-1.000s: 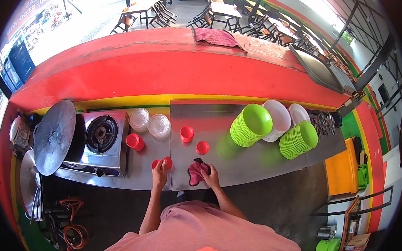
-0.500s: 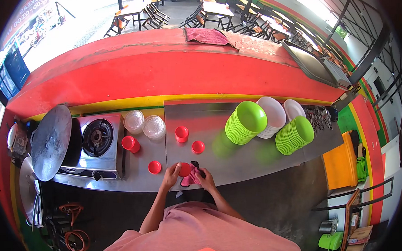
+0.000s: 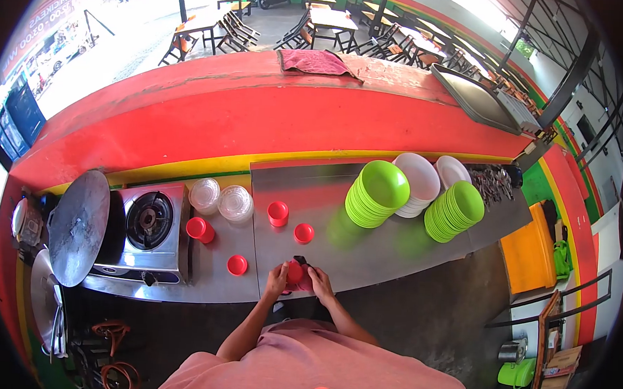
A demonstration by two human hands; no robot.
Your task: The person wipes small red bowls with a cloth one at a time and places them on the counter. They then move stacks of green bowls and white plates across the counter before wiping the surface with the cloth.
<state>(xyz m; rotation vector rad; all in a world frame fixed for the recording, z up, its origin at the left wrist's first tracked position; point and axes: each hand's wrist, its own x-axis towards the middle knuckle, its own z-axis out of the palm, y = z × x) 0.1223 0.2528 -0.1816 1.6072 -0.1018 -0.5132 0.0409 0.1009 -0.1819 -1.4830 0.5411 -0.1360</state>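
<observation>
At the counter's front edge, my left hand (image 3: 277,280) is closed on the left side of a small red cup (image 3: 295,272). Close beside it, my right hand (image 3: 319,281) is closed on a pink cloth (image 3: 307,281), which lies against the cup's right side. A black item (image 3: 299,259) shows just above the cup; what it is I cannot make out. Other red cups stand on the metal counter: one (image 3: 237,265) to the left, one (image 3: 304,233) straight ahead, one (image 3: 277,213) farther back, and a stack (image 3: 200,229) near the stove.
A gas stove (image 3: 149,220) and a large wok (image 3: 79,227) are on the left. Clear plastic containers (image 3: 235,203) stand beside the stove. Stacked green bowls (image 3: 384,186), more green bowls (image 3: 456,210) and white plates (image 3: 418,179) stand at the right, with cutlery (image 3: 494,184) beyond. A red ledge (image 3: 212,73) runs behind.
My hands have come closer together. The pink cloth, which hung from my right hand beside the red cup, is now bunched against the cup. The view has shifted slightly.
</observation>
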